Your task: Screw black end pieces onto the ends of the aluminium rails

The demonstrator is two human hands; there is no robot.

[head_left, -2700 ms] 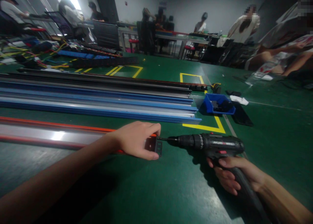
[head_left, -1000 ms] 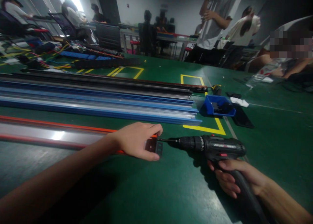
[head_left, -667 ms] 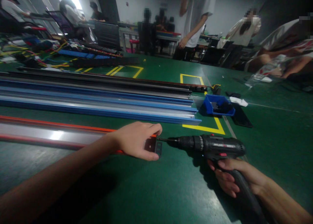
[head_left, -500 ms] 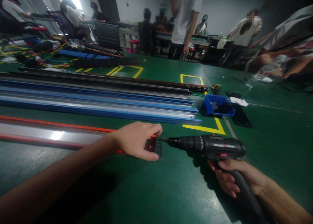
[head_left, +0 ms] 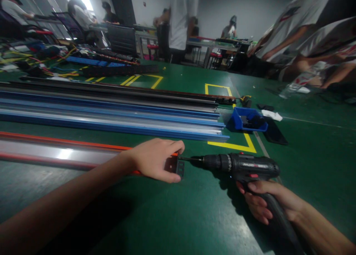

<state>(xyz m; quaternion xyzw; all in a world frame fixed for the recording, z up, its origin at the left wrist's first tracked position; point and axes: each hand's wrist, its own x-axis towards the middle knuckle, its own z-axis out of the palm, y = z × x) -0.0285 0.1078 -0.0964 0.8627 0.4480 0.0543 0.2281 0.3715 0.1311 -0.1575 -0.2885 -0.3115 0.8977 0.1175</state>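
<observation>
My left hand (head_left: 154,159) clasps the end of a long red-edged metal rail (head_left: 63,154) that lies on the green floor, fingers over its black end piece (head_left: 178,168). My right hand (head_left: 264,201) is wrapped round the handle of a black cordless drill (head_left: 241,166). The drill lies level and points left, with its bit tip against the rail's end piece, right beside my left fingers.
Several long blue and silver rails (head_left: 111,116) lie side by side behind. A blue bin (head_left: 248,119) with small parts sits at their right end, beside yellow floor tape (head_left: 236,146). People stand and sit at the back and right, near tables and cables.
My hands, the rail and the drill have stayed put. A standing person in a white shirt has walked leftward across the background, and a person at the right has shifted.
</observation>
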